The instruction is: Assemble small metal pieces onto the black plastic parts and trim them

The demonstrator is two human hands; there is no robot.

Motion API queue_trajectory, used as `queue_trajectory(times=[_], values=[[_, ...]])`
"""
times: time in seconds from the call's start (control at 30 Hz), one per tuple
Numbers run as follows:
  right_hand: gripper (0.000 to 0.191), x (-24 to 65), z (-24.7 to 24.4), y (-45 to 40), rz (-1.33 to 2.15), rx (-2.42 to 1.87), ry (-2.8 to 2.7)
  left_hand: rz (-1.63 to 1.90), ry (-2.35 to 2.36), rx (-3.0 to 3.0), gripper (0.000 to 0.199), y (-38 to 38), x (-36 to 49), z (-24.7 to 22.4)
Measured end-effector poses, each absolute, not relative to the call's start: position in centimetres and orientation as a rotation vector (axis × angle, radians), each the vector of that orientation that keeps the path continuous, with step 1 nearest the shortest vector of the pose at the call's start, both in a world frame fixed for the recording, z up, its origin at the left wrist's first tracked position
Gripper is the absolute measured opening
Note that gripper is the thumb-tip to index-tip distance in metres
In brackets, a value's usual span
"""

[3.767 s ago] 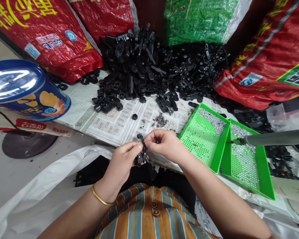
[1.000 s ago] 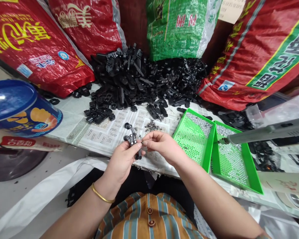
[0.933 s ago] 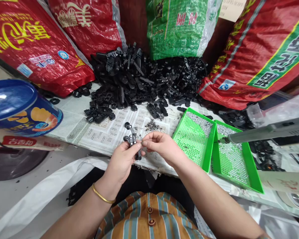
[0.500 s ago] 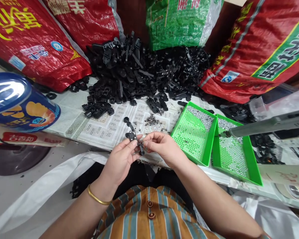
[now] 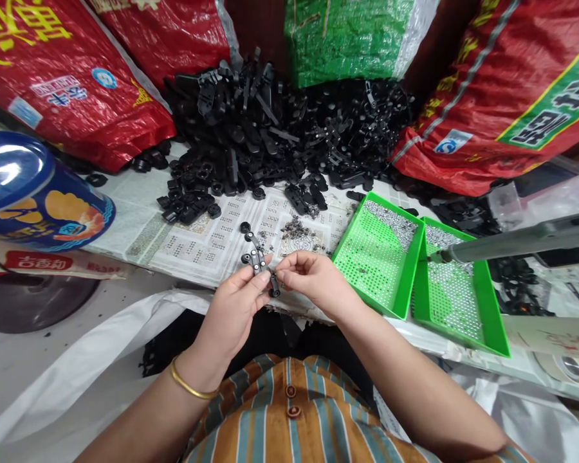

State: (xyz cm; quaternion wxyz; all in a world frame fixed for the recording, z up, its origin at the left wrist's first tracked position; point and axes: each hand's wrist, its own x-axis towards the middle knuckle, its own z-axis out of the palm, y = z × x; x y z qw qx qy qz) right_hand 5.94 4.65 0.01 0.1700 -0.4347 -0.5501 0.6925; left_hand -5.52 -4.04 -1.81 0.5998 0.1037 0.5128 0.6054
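My left hand (image 5: 238, 305) is closed on a black jointed plastic part (image 5: 255, 251) with small round silver screw heads and a dark wheel-like end. My right hand (image 5: 313, 280) pinches at the near right end of the same part, thumb and forefinger together; whatever sits between those fingertips is too small to make out. Just beyond the hands, tiny dark bits (image 5: 296, 233) lie scattered on the patterned table covering (image 5: 183, 247). A large heap of black plastic parts (image 5: 251, 135) spreads at the back.
Two green perforated trays (image 5: 408, 296) with small silvery pieces stand on the right. A grey metal rod (image 5: 506, 241) reaches over the farther-right tray. A blue tin (image 5: 48, 193) is at left. Red sacks (image 5: 91, 116) and a green sack (image 5: 347, 45) stand behind.
The black part has turned slightly in my left hand, showing more of its screw heads. My right fingertips have shifted a little at its end. The whole view has moved slightly.
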Motion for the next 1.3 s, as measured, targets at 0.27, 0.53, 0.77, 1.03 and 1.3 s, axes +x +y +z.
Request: queue_trajectory(times=[0.27, 0.53, 0.77, 1.03, 1.3], values=[[0.014, 6.4, -1.3, 4.3, 1.983, -1.153, -1.556, 1.403, 1.121, 0.164, 0.03, -4.0, -5.4, -2.1], [0.011, 7.0, -1.8, 3.5, 1.735, -1.186, -1.667, 1.4, 1.046, 0.093, 0.031, -3.9, -5.3, -2.4], [0.005, 7.1, -1.3, 3.5, 1.568, -1.141, -1.814, 1.42, 1.062, 0.18, 0.034, -3.8, -5.3, -2.2], [0.007, 6.7, -0.2, 4.7, 1.727, -1.25, -1.859, 1.415, 1.135, 0.192, 0.032, -4.1, -5.3, -2.1], [0.005, 6.4, 0.1, 6.0, 1.973, -1.2, -1.847, 1.396, 1.185, 0.178, 0.03, -3.9, -5.1, -1.8]])
